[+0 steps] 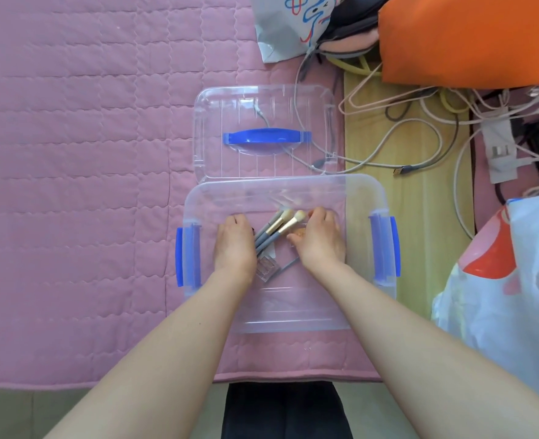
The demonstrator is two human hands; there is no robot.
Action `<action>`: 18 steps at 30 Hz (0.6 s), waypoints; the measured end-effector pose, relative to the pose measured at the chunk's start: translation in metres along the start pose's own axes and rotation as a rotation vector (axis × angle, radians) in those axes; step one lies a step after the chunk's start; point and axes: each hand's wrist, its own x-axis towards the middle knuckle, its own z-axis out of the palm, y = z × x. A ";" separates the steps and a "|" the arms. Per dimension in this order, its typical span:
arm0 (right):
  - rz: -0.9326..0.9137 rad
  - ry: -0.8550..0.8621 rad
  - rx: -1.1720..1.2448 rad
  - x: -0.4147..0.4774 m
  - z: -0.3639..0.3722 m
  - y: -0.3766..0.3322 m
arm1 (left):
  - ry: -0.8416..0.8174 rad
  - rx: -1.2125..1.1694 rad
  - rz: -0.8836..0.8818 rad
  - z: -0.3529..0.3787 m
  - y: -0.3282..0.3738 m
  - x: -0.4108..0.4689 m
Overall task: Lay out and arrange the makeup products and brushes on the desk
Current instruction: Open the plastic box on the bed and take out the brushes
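Grey-handled brushes (276, 228) between left hand (234, 245) and right hand (320, 240), fingers curled, grips unclear.

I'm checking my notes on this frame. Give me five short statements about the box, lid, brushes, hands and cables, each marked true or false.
1. The lid is off the box and lies behind it. True.
2. Both hands are outside the box. False: the left hand and right hand reach inside it.
3. The brushes lie in the box between the hands. True.
4. The lid's handle is red. False: it is blue.
5. The cables lie left of the box. False: they lie to its right.
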 end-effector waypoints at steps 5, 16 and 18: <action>0.023 -0.022 0.036 0.006 0.002 0.000 | 0.005 0.009 0.027 0.002 -0.001 0.002; -0.005 -0.195 0.079 0.004 -0.004 0.012 | -0.045 -0.216 0.031 -0.011 -0.001 -0.010; -0.030 -0.183 0.121 0.001 -0.007 0.013 | -0.075 -0.255 0.056 -0.012 0.004 -0.012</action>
